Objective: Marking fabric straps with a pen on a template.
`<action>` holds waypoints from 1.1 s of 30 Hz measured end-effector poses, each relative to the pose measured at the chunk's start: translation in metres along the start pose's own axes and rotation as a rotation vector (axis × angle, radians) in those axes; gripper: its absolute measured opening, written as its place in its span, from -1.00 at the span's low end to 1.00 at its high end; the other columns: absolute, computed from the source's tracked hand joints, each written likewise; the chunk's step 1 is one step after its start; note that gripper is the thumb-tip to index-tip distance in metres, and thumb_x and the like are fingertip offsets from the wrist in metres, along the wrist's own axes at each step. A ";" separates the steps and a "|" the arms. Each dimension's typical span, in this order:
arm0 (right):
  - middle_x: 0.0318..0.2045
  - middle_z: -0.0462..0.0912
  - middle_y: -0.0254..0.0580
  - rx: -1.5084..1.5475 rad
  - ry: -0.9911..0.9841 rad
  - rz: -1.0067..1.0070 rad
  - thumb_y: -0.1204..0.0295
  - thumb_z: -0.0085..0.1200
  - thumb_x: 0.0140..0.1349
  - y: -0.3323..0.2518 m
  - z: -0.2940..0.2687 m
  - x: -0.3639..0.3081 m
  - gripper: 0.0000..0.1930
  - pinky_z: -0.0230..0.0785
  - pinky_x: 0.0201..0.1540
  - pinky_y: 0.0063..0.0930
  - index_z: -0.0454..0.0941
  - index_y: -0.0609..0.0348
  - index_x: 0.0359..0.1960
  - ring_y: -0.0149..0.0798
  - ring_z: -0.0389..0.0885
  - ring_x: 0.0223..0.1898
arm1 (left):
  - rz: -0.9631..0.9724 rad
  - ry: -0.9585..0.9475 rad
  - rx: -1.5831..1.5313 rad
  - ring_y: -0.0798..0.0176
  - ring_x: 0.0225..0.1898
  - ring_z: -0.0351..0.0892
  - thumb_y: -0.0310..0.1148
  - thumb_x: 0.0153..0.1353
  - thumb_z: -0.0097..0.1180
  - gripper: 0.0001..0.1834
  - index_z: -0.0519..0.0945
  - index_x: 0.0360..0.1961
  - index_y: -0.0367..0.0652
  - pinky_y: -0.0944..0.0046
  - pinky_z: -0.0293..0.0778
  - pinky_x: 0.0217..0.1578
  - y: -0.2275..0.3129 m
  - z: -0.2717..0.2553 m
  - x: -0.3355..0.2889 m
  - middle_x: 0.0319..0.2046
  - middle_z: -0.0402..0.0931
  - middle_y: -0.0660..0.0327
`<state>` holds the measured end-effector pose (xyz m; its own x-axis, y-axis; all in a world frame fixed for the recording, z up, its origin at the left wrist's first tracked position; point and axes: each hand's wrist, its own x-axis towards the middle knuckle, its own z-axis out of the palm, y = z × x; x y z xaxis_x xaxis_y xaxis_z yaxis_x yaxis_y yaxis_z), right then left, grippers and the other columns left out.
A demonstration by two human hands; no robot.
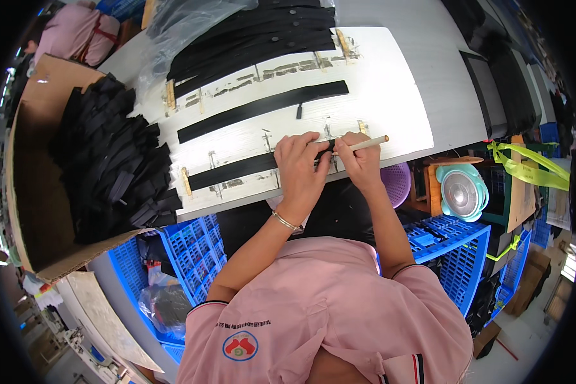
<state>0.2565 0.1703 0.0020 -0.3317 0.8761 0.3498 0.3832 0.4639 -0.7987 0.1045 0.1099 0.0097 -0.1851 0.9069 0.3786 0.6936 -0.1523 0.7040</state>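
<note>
A long black fabric strip (233, 171) lies along the near edge of a lit white board (397, 89), over marks drawn on it. My left hand (299, 168) presses its right part down, thumb and forefinger drawn toward each other. In my right hand (361, 163) is a pale pencil (371, 142), its tip down at the strip beside my left fingertips; the exact contact is hidden. Farther up the board rests a second black strip (262, 111), with a small black tab (299, 111) just below its right half.
Left of the board stands a cardboard box (29, 153) heaped with black strips (109, 160). More black strips (249, 38) lie at the far side beside clear plastic (163, 48). Blue crates (195, 253), a purple basket (397, 182) and a turquoise fan (464, 192) are below the table edge.
</note>
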 end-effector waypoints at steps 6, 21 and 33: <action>-0.61 0.56 -0.21 0.173 0.023 0.162 0.48 0.10 0.33 -0.001 -0.006 -0.007 -0.77 0.30 -0.44 -0.37 0.60 0.30 -0.50 -0.33 0.52 -0.53 | 0.017 -0.053 0.081 -0.05 0.37 0.33 -0.37 0.21 0.32 -0.53 0.62 0.17 -0.10 -0.24 -0.06 0.44 0.002 -0.010 -0.017 0.30 0.43 0.07; -0.55 0.58 -0.34 0.214 0.222 0.263 0.41 0.04 0.47 -0.011 0.002 -0.010 -0.70 0.26 -0.44 -0.63 0.65 0.34 -0.41 -0.53 0.42 -0.53 | 0.015 -0.142 0.145 -0.18 0.51 0.14 -0.17 0.40 0.18 -0.51 0.57 0.26 -0.19 -0.33 -0.17 0.48 -0.053 -0.032 0.046 0.40 0.32 -0.08; -0.54 0.58 -0.35 0.232 0.223 0.259 0.40 0.07 0.46 -0.010 0.002 -0.009 -0.71 0.17 -0.45 -0.65 0.67 0.33 -0.39 -0.59 0.38 -0.51 | -0.212 0.059 0.753 -0.24 0.53 0.12 -0.65 0.18 0.11 -0.54 0.64 0.11 -0.11 -0.36 -0.16 0.49 -0.105 -0.212 -0.086 0.36 0.40 0.02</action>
<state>0.2539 0.1576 0.0053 -0.0447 0.9788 0.1997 0.2167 0.2047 -0.9545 -0.0999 -0.0348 0.0304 -0.3884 0.8612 0.3277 0.9207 0.3482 0.1762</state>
